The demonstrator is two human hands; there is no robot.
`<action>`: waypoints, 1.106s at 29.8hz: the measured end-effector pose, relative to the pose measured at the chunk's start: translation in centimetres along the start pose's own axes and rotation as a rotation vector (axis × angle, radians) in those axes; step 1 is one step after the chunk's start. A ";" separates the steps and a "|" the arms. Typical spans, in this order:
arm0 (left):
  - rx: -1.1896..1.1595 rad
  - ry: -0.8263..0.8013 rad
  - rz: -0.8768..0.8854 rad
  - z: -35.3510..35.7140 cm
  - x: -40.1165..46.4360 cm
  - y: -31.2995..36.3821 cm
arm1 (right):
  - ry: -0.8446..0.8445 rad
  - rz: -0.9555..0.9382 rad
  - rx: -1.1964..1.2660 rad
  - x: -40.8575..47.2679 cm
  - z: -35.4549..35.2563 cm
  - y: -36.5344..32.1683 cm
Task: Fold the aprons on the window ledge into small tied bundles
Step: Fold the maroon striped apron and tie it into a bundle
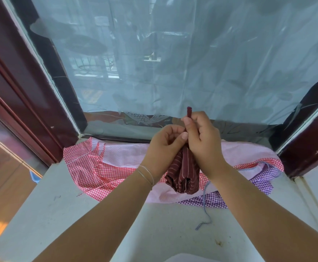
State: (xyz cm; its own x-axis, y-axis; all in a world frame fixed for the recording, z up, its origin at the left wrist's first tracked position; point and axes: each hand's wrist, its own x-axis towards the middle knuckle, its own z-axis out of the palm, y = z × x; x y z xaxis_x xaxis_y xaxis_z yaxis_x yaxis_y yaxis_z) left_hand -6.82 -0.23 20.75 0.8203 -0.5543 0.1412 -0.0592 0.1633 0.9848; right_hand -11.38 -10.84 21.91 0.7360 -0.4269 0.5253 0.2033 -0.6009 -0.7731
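At the left of the frame the red checked apron [90, 167] lies spread on the window ledge [63, 208]. Centre frame, my left hand [165, 146] curls loosely beside the maroon striped bundle [182, 173], while my right hand [201, 137] pinches its strap [189, 113] upright. If that pinch slackens, I judge the roll could unwind. The purple checked apron [262, 178] waits lower right.

arms: bare, no sleeves | left wrist [145, 173]: thin pale string bracelets
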 end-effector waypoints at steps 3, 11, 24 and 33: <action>-0.002 -0.037 0.008 -0.9 0.7 -0.2 | -0.130 0.179 0.098 1.2 0.0 -0.6; 0.363 -0.232 0.099 -1.8 0.4 -0.6 | -0.325 0.354 0.042 2.7 -1.0 0.6; 0.981 -0.061 0.260 -1.4 1.9 -1.2 | -0.343 0.234 -0.058 2.3 -0.3 0.9; 0.115 -0.167 -0.207 -4.3 3.5 1.7 | -0.341 -0.250 -0.176 -0.3 -1.2 3.5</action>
State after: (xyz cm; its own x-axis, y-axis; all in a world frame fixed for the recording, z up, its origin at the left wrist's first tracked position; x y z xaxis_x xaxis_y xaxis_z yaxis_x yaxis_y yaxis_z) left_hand -1.66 1.61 22.48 0.7169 -0.6947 -0.0586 0.0274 -0.0558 0.9981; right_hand -11.65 -13.66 19.51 0.8547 -0.0252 0.5184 0.3105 -0.7756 -0.5496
